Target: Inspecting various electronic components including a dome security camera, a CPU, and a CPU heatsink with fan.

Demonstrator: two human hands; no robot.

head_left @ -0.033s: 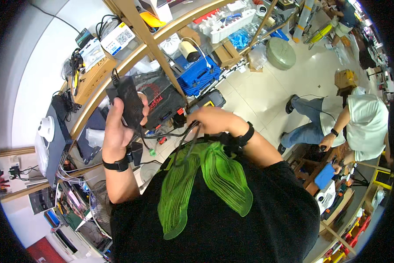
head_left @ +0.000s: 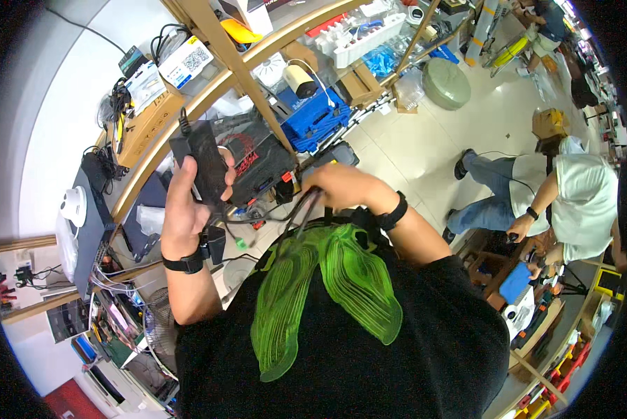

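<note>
The left hand (head_left: 188, 209) is gripping a black power adapter (head_left: 200, 162), fingers wrapped around it, at ten o'clock from the chest. The right hand (head_left: 341, 187) is pinching the adapter's black cable (head_left: 294, 216) at twelve o'clock, above the wooden shelf (head_left: 209, 91).

We see bright, even indoor light with soft shadows. The pale floor (head_left: 425, 150) at two o'clock glares mildly. Fisheye bending curves the shelf (head_left: 188, 150) at ten o'clock; black vignette rings the rim.
</note>
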